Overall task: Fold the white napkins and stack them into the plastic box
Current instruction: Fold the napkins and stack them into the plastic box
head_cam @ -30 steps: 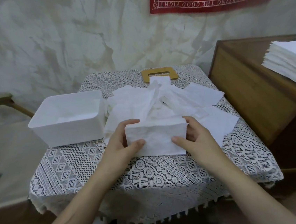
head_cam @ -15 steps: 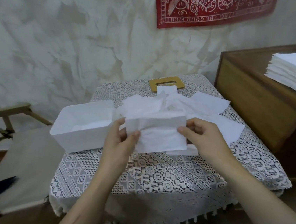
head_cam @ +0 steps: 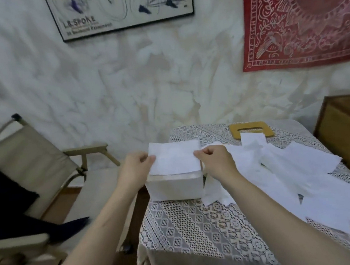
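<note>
While both sides pinch it, the folded napkin (head_cam: 174, 159) is held flat right over the open top of the plastic box (head_cam: 175, 187), between the two grips. So the left grip (head_cam: 135, 171) has thumb and fingers closed on its left edge, and the right grip (head_cam: 215, 163) does the same on the right edge. Then the loose napkins (head_cam: 281, 164) are spread over the lace worktop (head_cam: 186, 228), out to the right of the right grip.
</note>
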A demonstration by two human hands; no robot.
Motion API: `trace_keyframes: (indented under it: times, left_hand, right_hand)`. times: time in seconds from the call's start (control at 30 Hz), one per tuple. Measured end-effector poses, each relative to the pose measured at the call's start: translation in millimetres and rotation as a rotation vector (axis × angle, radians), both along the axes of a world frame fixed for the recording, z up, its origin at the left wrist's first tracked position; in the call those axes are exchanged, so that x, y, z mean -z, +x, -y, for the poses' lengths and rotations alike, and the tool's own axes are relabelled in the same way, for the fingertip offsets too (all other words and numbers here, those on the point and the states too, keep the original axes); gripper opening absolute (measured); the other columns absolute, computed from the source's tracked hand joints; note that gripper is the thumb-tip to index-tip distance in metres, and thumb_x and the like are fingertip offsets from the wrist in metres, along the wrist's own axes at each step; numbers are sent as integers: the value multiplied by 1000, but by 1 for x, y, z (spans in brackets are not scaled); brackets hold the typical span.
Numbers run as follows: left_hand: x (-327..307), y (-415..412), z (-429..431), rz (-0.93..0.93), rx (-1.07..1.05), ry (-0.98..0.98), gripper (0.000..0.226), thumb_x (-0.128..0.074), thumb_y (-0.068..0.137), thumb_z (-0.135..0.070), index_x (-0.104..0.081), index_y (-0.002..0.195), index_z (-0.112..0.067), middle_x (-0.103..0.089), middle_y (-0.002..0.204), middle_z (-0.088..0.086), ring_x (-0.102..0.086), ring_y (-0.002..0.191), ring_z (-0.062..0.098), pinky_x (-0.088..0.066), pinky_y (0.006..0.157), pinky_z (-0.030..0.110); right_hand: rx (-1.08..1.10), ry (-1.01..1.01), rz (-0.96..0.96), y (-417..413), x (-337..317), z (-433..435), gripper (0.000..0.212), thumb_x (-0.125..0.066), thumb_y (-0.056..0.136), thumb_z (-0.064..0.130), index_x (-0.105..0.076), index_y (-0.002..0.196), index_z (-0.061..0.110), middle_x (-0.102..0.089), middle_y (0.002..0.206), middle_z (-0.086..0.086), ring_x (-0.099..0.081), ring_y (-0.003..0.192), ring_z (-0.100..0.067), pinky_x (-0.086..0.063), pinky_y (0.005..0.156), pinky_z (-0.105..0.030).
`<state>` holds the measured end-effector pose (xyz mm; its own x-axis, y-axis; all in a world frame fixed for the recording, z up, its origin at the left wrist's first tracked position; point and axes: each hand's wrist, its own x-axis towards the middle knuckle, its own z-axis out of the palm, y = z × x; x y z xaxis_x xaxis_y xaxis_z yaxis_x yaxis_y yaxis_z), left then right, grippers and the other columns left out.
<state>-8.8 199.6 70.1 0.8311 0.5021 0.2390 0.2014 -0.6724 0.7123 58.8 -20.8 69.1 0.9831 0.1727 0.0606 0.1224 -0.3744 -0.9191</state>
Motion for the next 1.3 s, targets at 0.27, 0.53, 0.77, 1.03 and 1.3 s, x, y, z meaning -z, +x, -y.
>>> trace_keyframes:
  times: [0.27,0.53,0.77,1.03,1.3]
  left_hand:
    - [18,8,-14,-132,-75,192,46,-65,93,-43,-55,62,-11,-54,55,-2,-57,61,23,-30,53,31]
    - [22,11,-10,-173,-36,274,21,-67,93,-43,-68,86,-24,-54,97,-3,-55,85,23,-38,74,31]
    - [29,7,-5,-121,-34,255,18,-69,93,-41,-58,91,-27,-56,101,-4,-58,91,23,-40,72,34]
    - [28,-36,45,56,-94,299,16,-61,98,-38,-58,89,-26,-54,93,-9,-52,82,19,-35,64,34]
    - [42,-51,139,69,189,317,14,-60,99,-36,-55,87,-30,-62,86,-13,-54,75,9,-37,60,29]
  right_hand:
    - [21,-433,130,9,15,-19,29,-56,97,35,-68,77,18,-50,112,-3,-61,96,-28,-49,78,-35]
    - [11,-576,199,9,21,-21,28,-54,98,33,-67,80,17,-52,121,-10,-53,108,-32,-52,83,-39]
    - [-15,-536,231,1,30,-14,14,-53,99,34,-59,104,22,-53,120,-4,-56,98,-25,-43,75,-35]
    - [-84,-388,294,-15,40,12,21,-45,104,29,-61,118,26,-60,116,4,-60,97,-15,-42,76,-32]
    - [-83,-414,315,-40,56,83,21,-50,103,28,-65,118,26,-67,111,9,-63,100,-12,-51,86,-35]
